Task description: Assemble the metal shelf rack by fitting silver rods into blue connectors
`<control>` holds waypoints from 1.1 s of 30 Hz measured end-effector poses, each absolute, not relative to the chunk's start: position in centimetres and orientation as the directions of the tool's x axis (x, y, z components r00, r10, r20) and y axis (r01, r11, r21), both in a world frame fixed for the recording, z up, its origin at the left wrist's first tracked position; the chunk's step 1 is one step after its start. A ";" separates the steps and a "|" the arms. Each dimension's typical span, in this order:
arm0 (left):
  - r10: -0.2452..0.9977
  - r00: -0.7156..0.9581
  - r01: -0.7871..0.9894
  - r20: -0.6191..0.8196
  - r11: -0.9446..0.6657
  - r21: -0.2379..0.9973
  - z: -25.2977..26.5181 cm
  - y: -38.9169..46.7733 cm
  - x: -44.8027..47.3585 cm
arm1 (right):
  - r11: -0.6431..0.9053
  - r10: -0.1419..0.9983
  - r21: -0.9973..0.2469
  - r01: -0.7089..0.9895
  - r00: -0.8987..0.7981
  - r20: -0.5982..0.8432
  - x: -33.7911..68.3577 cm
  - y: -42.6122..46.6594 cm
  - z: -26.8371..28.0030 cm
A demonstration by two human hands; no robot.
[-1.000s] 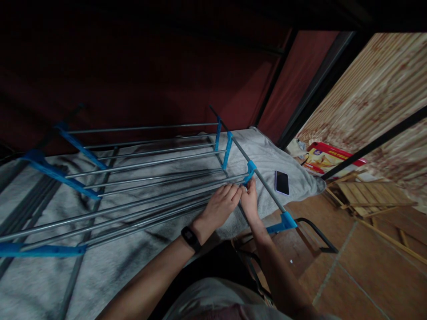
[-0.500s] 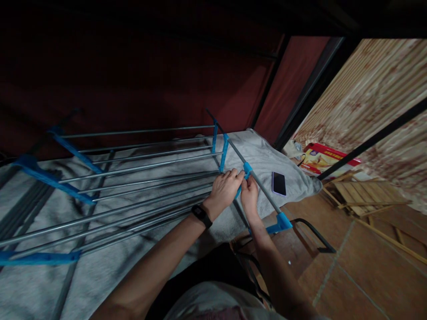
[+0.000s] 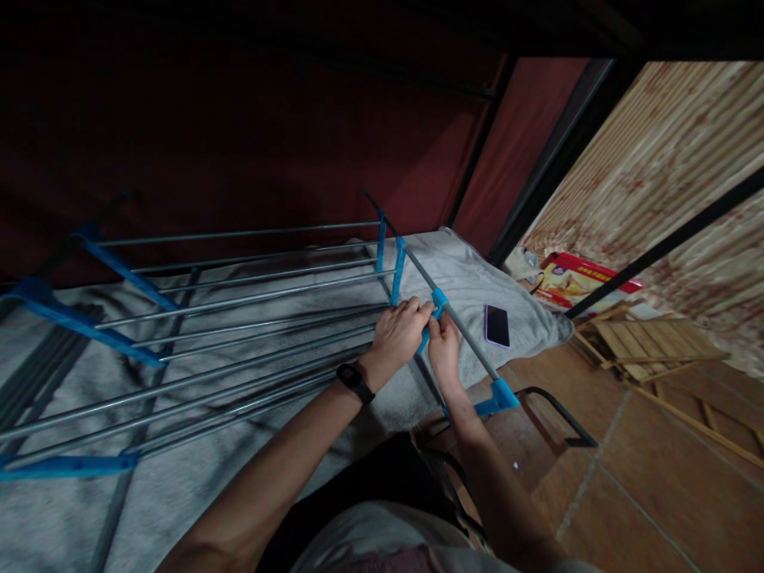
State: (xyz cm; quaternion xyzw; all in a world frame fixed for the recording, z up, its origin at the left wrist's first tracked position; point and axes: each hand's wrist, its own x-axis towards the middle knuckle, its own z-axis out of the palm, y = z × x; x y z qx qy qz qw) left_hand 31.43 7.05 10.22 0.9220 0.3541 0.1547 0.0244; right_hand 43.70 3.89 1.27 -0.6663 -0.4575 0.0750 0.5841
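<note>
A drying rack [image 3: 256,302] of grey metal rods with blue plastic brackets lies across a grey blanket. At its right end, both of my hands close around one blue plastic bracket [image 3: 440,300] that clips to the end tube. My left hand [image 3: 401,330], a black band on its wrist, grips the bracket from the left with bent fingers. From the near right side my right hand [image 3: 444,344] pinches the same bracket. Fingers cover most of it. Another blue bracket [image 3: 503,395] sits lower on the tube, beside my right forearm.
A phone [image 3: 496,325] lies on the blanket [image 3: 471,263] right of my hands. On the tiled floor are a red and yellow box [image 3: 573,278] and a folded wooden piece [image 3: 662,342]. A dark red panel [image 3: 268,135] stands behind the rack.
The view has shifted slightly, so everything sits a little further left. Both hands keep their hold on the blue bracket, with hardly any movement against the rack.
</note>
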 end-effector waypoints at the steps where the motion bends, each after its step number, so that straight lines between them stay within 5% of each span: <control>1: 0.662 0.702 0.646 0.264 -0.747 0.157 10.3 7.0 31.4 | 0.098 0.693 -0.849 0.519 0.577 0.433 43.6 3.8 1.4; 22: 0.627 0.725 0.634 0.287 -0.769 0.079 10.5 7.0 31.7 | 0.079 0.672 -0.841 0.536 0.594 0.442 43.1 3.9 1.5; 33: 0.514 0.759 0.585 0.399 -0.808 -0.071 9.7 6.5 28.7 | 0.026 0.661 -0.773 0.634 0.569 0.489 44.2 3.6 0.9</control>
